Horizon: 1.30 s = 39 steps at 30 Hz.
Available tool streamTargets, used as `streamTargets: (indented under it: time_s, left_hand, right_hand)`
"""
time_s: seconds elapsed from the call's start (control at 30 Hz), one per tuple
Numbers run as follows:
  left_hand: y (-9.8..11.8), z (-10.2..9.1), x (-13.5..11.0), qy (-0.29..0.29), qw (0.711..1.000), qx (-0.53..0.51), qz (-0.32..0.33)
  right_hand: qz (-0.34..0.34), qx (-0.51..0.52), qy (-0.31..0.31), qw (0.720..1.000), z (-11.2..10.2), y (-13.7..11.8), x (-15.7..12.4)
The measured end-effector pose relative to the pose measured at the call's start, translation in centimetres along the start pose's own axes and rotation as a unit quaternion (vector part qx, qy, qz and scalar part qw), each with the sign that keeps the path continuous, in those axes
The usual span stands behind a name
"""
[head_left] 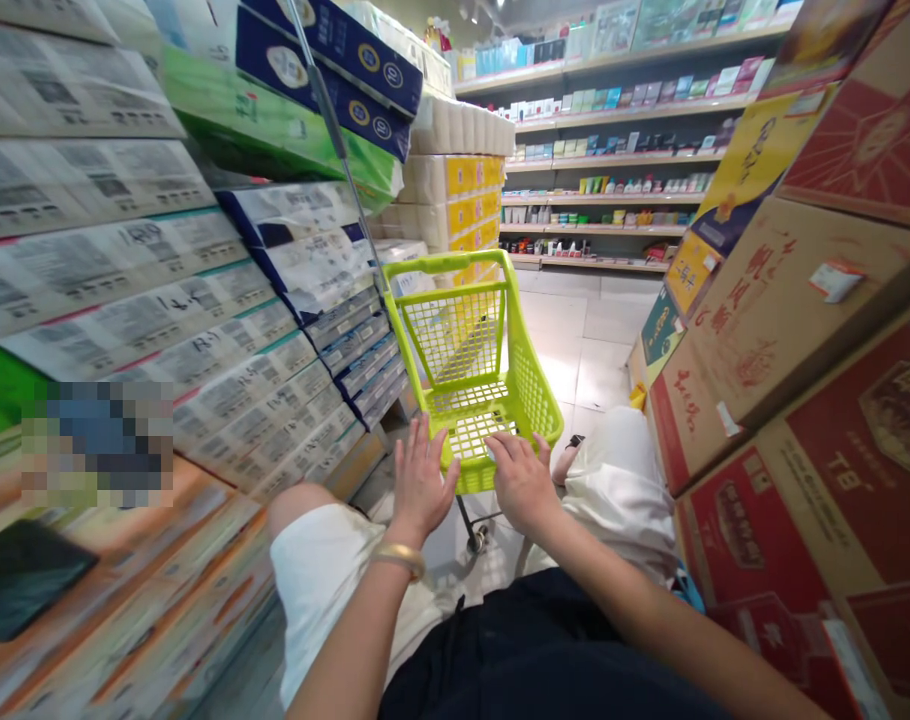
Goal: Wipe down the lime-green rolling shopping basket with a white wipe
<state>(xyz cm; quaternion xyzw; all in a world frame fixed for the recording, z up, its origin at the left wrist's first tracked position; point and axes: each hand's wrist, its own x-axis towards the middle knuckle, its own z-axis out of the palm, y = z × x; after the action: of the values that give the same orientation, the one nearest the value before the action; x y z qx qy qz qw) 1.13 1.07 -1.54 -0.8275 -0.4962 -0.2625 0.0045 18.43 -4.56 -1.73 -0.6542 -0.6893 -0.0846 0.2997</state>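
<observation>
left hand (419, 480), right hand (521, 483) flat on rear rim (552, 425) of green plastic cart (466, 350); fingers spread open, resting, not gripping. cart looks light, stiff, wheeled; rim gives best hold.

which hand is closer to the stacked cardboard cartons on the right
Right hand. It rests at the near end of the lime green shopping cart, on the side toward the stacked cardboard cartons. The left hand is farther from them, on the cart's opposite side.

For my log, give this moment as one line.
Left hand: on lime-green shopping cart | Right hand: on cart | Beside: stacked paper-roll packs, cardboard cartons
</observation>
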Motion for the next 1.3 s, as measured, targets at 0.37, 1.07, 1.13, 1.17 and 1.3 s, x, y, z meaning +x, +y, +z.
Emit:
streamTargets:
  time_s: [0.37, 1.07, 1.13, 1.17, 1.3]
  left_hand:
    - [-0.8, -0.2, 0.3, -0.046, 0.997, 0.044, 0.036]
    - [-0.4, -0.5, 2.0, -0.071, 0.995, 0.069, -0.02]
    - [-0.4, -0.7, 1.9, -0.071, 0.995, 0.07, -0.021]
    - [-0.3, -0.8, 1.9, -0.072, 0.995, 0.07, -0.023]
    - [-0.1, -0.8, 1.7, -0.072, 0.995, 0.067, -0.027]
  right_hand:
    - [-0.05, 0.011, -0.038, 0.998, 1.0, -3.4, 0.7]
    - [-0.003, -0.011, -0.033, 0.999, 0.9, -1.6, 1.3]
    - [-0.005, -0.009, -0.026, 1.0, 0.6, -0.9, 1.0]
    - [-0.003, -0.012, -0.021, 1.0, 0.4, -0.3, 0.8]
    - [0.02, -0.032, 0.005, 0.999, -0.5, 1.8, -0.2]
